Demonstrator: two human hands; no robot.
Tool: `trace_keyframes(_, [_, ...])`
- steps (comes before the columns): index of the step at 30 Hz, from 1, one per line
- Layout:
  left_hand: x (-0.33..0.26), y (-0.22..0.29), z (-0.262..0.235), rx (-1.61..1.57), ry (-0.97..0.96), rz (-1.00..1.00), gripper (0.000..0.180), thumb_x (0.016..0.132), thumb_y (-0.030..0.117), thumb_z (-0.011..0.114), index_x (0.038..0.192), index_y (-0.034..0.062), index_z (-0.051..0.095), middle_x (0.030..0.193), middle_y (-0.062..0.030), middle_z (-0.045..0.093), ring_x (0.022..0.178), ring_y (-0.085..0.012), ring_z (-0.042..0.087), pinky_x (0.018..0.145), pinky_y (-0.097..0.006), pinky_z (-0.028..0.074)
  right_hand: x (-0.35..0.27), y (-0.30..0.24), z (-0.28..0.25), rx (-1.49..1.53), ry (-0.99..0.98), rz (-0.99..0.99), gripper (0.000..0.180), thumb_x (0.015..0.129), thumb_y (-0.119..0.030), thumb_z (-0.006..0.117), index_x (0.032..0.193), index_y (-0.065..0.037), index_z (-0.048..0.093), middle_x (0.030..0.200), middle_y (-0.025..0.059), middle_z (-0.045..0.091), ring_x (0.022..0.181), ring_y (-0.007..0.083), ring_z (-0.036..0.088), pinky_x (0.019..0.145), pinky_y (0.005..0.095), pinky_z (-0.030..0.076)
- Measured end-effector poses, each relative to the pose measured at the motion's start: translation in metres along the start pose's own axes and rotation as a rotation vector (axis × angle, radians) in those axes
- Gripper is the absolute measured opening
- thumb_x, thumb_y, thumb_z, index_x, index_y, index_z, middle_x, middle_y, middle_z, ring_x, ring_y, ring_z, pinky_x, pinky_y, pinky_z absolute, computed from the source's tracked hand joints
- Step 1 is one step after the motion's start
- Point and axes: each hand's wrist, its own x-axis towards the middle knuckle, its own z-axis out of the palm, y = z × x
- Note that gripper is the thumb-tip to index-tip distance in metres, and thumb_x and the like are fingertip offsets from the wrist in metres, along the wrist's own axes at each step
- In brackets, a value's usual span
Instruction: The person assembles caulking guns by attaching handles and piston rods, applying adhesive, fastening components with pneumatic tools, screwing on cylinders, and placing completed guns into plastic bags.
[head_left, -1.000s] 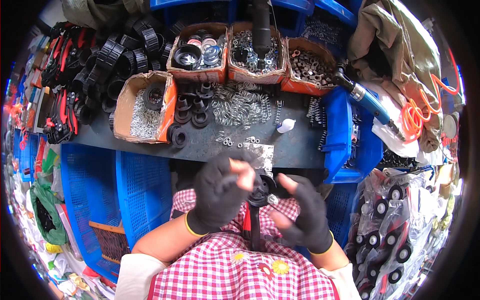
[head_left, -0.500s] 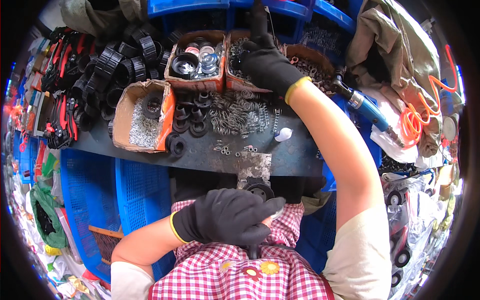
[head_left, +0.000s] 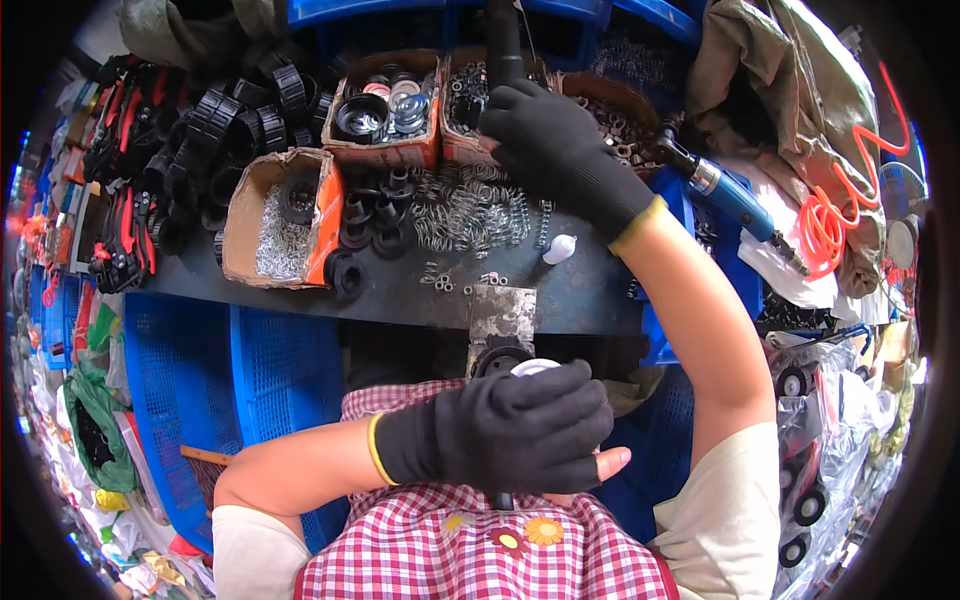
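Note:
My right hand (head_left: 550, 145), in a black glove, reaches over the parts boxes with its fingers wrapped round a black cylindrical tool (head_left: 503, 45) that stands upright at the top edge. My left hand (head_left: 525, 425), also gloved, is above my lap with its fingers curled and a bare thumb tip sticking out to the right. What lies under those fingers is hidden. Just beyond it a white round disc (head_left: 535, 366) shows partly, beside a black round part (head_left: 497, 360) at a worn metal plate (head_left: 503, 312) on the bench edge.
Cardboard boxes hold washers (head_left: 408, 105), nuts (head_left: 625, 135) and small silvery parts (head_left: 285, 235). Loose springs (head_left: 470, 215), black flanged parts (head_left: 385, 215) and a small white bottle (head_left: 560, 249) lie on the bench. A blue air tool (head_left: 735, 200) with an orange coiled hose (head_left: 822, 240) is at the right.
My right hand has come slightly back toward me, and more of the black tool shows above it. My left hand has moved right, its thumb now showing; the white disc has come into sight.

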Motion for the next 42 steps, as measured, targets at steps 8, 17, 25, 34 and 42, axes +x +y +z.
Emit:
trace_keyframes(8, [-0.010, -0.010, -0.004, -0.636, 0.235, -0.520, 0.049, 0.075, 0.008, 0.071, 0.122, 0.0033, 0.058, 0.119, -0.0153, 0.061, 0.116, -0.0364, 0.056, 0.106, -0.045, 0.038, -0.152, -0.071, -0.107, 0.778, 0.449, 0.177, 0.022, 0.068, 0.002, 0.070, 0.090, -0.001, 0.067, 0.076, 0.0113, 0.061, 0.066, 0.0213, 0.060, 0.056, 0.0308, 0.046])
trace_keyframes(17, [-0.032, -0.013, 0.007, -0.374, 0.177, -0.641, 0.052, 0.068, 0.042, 0.082, 0.105, 0.0091, 0.066, 0.120, -0.0188, 0.060, 0.123, -0.0399, 0.049, 0.106, -0.050, 0.037, -0.160, -0.102, -0.079, 0.474, 0.149, -0.128, 0.036, 0.063, -0.020, 0.081, 0.092, -0.005, 0.066, 0.089, 0.0082, 0.061, 0.069, 0.0223, 0.061, 0.054, 0.0304, 0.047])
trace_keyframes(25, [-0.041, 0.016, 0.016, -0.219, 0.253, -0.679, 0.072, 0.074, 0.038, 0.080, 0.129, 0.0003, 0.051, 0.128, -0.0221, 0.052, 0.121, -0.0401, 0.050, 0.105, -0.048, 0.039, -0.154, -0.103, -0.066, 0.569, 0.213, -0.178, 0.042, 0.062, -0.027, 0.081, 0.094, -0.005, 0.064, 0.097, 0.0112, 0.059, 0.077, 0.0275, 0.063, 0.063, 0.0367, 0.053])
trace_keyframes(34, [-0.144, 0.025, 0.102, -0.601, 0.828, -1.163, 0.065, 0.092, 0.034, 0.064, 0.137, -0.0029, 0.036, 0.125, -0.0213, 0.048, 0.122, -0.0292, 0.048, 0.105, -0.040, 0.037, -0.172, -0.103, -0.089, 0.581, 0.148, 0.045, 0.049, 0.082, -0.041, 0.071, 0.111, -0.003, 0.061, 0.103, 0.0167, 0.065, 0.099, 0.0353, 0.065, 0.083, 0.0462, 0.051])
trace_keyframes(42, [-0.209, -0.040, 0.196, -0.836, 0.831, -1.516, 0.048, 0.098, 0.028, 0.048, 0.137, 0.0012, 0.041, 0.132, -0.0198, 0.050, 0.128, -0.0263, 0.045, 0.107, -0.039, 0.035, -0.155, -0.092, -0.096, 0.700, 0.341, -0.195, 0.029, 0.082, -0.037, 0.069, 0.081, -0.009, 0.067, 0.070, 0.0043, 0.053, 0.061, 0.0224, 0.054, 0.055, 0.0363, 0.042])
